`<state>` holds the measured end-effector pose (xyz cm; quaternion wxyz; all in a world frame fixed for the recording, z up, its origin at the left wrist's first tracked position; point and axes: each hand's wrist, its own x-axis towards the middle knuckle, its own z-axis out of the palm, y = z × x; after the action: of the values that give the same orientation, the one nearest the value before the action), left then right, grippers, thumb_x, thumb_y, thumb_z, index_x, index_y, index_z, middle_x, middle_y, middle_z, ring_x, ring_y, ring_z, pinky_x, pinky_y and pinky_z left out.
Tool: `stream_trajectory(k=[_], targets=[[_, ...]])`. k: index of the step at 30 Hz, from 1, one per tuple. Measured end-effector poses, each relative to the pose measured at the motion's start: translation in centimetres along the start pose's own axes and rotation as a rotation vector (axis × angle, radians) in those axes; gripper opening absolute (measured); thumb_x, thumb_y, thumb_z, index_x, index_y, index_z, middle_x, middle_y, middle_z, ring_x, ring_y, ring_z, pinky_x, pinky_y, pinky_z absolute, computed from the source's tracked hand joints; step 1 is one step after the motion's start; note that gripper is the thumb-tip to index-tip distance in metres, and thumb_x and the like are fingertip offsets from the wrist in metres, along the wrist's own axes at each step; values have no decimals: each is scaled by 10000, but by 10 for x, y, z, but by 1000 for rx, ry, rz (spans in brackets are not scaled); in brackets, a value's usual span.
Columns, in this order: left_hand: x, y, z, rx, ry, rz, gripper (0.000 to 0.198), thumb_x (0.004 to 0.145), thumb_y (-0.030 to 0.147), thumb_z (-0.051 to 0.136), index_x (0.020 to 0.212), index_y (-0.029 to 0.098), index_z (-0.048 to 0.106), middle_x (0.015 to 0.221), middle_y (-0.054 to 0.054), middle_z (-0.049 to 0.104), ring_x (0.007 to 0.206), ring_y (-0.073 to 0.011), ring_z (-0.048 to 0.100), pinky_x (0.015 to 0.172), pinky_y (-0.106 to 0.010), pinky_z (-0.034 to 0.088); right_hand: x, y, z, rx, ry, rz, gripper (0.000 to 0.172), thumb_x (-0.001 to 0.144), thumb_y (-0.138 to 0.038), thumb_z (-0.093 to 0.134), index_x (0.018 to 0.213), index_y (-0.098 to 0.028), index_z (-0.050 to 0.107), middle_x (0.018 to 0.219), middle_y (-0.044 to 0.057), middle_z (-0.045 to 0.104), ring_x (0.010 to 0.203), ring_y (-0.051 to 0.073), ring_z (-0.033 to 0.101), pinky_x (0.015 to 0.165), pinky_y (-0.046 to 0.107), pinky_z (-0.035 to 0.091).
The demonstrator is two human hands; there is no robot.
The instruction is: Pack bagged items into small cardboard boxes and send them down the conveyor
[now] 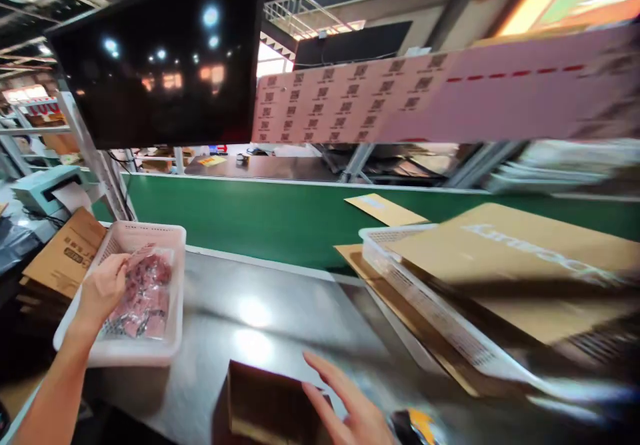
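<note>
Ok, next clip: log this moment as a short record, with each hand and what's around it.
left hand: on pink plastic packets in a white plastic basket
right hand: open, beside a brown cardboard box
surface: steel table
beyond: green conveyor belt
right side: second white basket under flat cardboard sheets

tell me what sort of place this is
Probably a packing line in a warehouse or small factory: a green conveyor belt runs beside a steel bench, a white plastic basket holds bagged pink items, and flat cardboard sheets lie nearby.
</note>
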<state>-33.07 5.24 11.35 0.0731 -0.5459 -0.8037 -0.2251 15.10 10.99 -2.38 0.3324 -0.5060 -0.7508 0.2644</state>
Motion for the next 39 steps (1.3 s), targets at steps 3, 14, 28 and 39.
stream_trajectory(k=[3,14,28,39], targets=[[-49,59,3,-430,-81,408,287,1042,284,467,1192,236,708,1124,-54,788,1037,-199,748,927,-281,590,6,-57,-6,-72,83,-325,601,987,-436,634,1527,-198,519,1488,162,631,1367,321,614,1111,481,554],[-68,25,84,-313,-56,188,489,1014,468,535,1403,182,609,1430,-151,668,1358,-283,613,1194,-463,483,-4,-29,-30,-485,-556,-337,333,876,1,449,932,-220,692,917,36,726,794,198,673,691,304,446],[32,-42,154,459,-708,-16,1370,620,492,845,1712,174,83,1762,-240,-132,1613,-524,-109,1132,-803,336,31,49,68,-763,-256,-336,778,703,-50,776,1452,-153,594,1376,213,661,1214,402,640,1007,504,511],[87,-66,186,467,-738,172,1578,409,442,913,1711,162,65,1768,-268,-10,1616,-529,-21,1253,-659,275,47,47,75,-735,-532,-95,414,846,37,459,1005,-194,763,959,93,815,906,277,777,681,324,399]])
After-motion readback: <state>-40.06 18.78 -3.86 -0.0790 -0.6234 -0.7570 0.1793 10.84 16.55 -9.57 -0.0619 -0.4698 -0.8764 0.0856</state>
